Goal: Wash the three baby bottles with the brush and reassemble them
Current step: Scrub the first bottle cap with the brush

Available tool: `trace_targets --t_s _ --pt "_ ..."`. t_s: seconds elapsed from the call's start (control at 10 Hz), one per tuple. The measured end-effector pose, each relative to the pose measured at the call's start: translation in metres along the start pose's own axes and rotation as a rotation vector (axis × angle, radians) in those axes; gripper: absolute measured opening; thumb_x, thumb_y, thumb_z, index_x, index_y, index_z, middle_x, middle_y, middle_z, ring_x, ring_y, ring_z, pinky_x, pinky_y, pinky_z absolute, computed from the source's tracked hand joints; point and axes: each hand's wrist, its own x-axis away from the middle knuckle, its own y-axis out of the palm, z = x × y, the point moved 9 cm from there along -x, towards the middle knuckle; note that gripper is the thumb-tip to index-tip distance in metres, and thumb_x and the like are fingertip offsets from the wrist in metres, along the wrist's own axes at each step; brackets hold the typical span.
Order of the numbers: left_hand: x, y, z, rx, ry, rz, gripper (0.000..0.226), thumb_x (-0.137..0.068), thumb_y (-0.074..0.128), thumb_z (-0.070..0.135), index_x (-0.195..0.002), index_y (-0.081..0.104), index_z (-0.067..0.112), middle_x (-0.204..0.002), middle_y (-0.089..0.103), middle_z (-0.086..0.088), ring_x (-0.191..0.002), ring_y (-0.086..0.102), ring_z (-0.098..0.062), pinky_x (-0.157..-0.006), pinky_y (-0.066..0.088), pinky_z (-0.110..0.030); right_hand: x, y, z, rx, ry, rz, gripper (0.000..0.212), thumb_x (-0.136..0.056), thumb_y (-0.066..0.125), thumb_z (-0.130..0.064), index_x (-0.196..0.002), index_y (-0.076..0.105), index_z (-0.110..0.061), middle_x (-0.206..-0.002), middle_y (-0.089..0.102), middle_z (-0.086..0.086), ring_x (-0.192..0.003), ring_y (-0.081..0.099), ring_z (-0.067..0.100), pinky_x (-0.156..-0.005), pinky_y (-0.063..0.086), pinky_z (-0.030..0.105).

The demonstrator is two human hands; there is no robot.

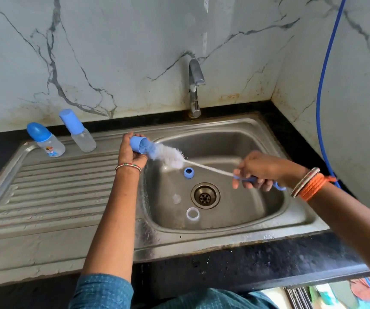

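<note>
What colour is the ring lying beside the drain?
Translucent white ring, seen in the head view.

Tap [194, 85] overhangs basin rear, two bottles [48, 140] crowd drainboard's far end

Soft, even daylight filled the scene, bright on the marble wall [117, 52] and casting only faint shadows under the arms. Dull glare lay on the steel sink [235, 238] and on the tap [194, 85]. The wide lens bowed straight edges near the borders, and the brush [168, 156] was smeared by motion blur.
</note>
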Motion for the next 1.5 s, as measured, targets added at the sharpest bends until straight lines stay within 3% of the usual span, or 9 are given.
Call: trace_targets --t_s 0.1,0.3,0.5,0.7,0.9,1.1,1.2,1.3,1.5 --pt "0.002 0.006 0.003 0.072 -0.002 -0.066 0.026 -0.092 0.049 0.018 -0.067 0.046 0.013 -0.051 0.053 0.002 -0.046 0.054 -0.012 -0.057 0.05 -0.021 0.0 0.005 0.005 0.029 -0.01 -0.025 0.029 -0.099 0.046 -0.017 -0.087 0.069 -0.007 -0.057 0.055 0.002 -0.035 0.041 0.006 -0.036 0.03 0.016" --pt "-0.002 0.001 0.003 0.034 0.007 -0.019 0.023 -0.09 0.056 0.015 -0.069 0.049 0.011 -0.054 0.057 -0.002 -0.049 0.059 -0.013 -0.057 0.056 -0.025 0.053 -0.032 -0.056 0.736 -0.668 1.015 0.016 -0.08 0.067 -0.007 -0.093 0.074 -0.014 -0.08 0.07 0.001 -0.07 0.062 0.025 -0.056 0.049 0.029" --pt "0.002 0.015 0.009 0.08 0.017 -0.169 0.022 -0.09 0.053 0.028 -0.075 0.054 0.012 -0.067 0.058 0.0 -0.065 0.057 -0.014 -0.068 0.052 -0.027 0.004 0.017 0.004 -0.337 0.066 -0.254 0.031 -0.101 0.041 -0.014 -0.084 0.063 -0.002 -0.055 0.05 0.003 -0.032 0.03 0.003 -0.03 0.021 0.013" --pt "-0.005 -0.012 0.01 -0.042 0.014 0.092 0.02 -0.086 0.062 0.026 -0.082 0.051 0.009 -0.072 0.056 -0.007 -0.067 0.058 -0.019 -0.06 0.057 -0.029 0.023 -0.036 -0.053 0.785 -0.471 0.763 0.012 -0.087 0.057 -0.01 -0.096 0.066 -0.01 -0.087 0.063 0.008 -0.087 0.058 0.033 -0.061 0.048 0.037" --pt "0.004 -0.002 0.009 -0.021 0.036 0.02 0.026 -0.093 0.045 0.013 -0.067 0.045 0.012 -0.046 0.055 0.001 -0.042 0.056 -0.012 -0.053 0.051 -0.021 0.004 0.01 -0.005 0.053 0.026 -0.056 0.027 -0.092 0.045 -0.008 -0.084 0.07 -0.004 -0.059 0.055 0.005 -0.038 0.038 0.01 -0.036 0.027 0.018" --pt "0.002 -0.008 0.003 -0.009 0.015 0.031 0.024 -0.092 0.051 0.013 -0.069 0.047 0.01 -0.048 0.057 -0.002 -0.044 0.059 -0.014 -0.054 0.056 -0.025 0.044 -0.027 -0.052 0.831 -0.473 0.95 0.013 -0.08 0.065 -0.01 -0.089 0.072 -0.016 -0.08 0.07 0.004 -0.075 0.064 0.031 -0.053 0.046 0.029" --pt "0.002 -0.005 0.003 0.014 0.027 0.008 0.026 -0.092 0.05 0.014 -0.067 0.049 0.01 -0.049 0.056 -0.002 -0.045 0.058 -0.014 -0.054 0.055 -0.024 0.03 -0.035 -0.043 0.565 -0.437 0.781 0.012 -0.082 0.063 -0.01 -0.086 0.074 -0.015 -0.072 0.068 0.003 -0.064 0.062 0.026 -0.051 0.039 0.023" --pt "0.002 0.001 0.007 -0.006 0.044 -0.064 0.033 -0.093 0.044 0.016 -0.061 0.053 0.012 -0.054 0.057 0.0 -0.05 0.057 -0.013 -0.058 0.052 -0.022 0.004 0.02 0.006 -0.13 0.096 -0.183 0.032 -0.098 0.038 -0.013 -0.088 0.066 -0.003 -0.054 0.053 0.003 -0.033 0.035 0.007 -0.032 0.026 0.014" --pt "-0.01 -0.029 0.0 -0.146 -0.075 0.152 0.026 -0.088 0.057 0.031 -0.086 0.047 0.007 -0.075 0.052 -0.011 -0.072 0.055 -0.024 -0.08 0.052 -0.04 0.01 -0.016 -0.025 0.717 -0.167 0.466 0.034 -0.09 0.06 -0.027 -0.121 0.047 -0.018 -0.097 0.067 0.005 -0.089 0.063 0.027 -0.068 0.043 0.032"
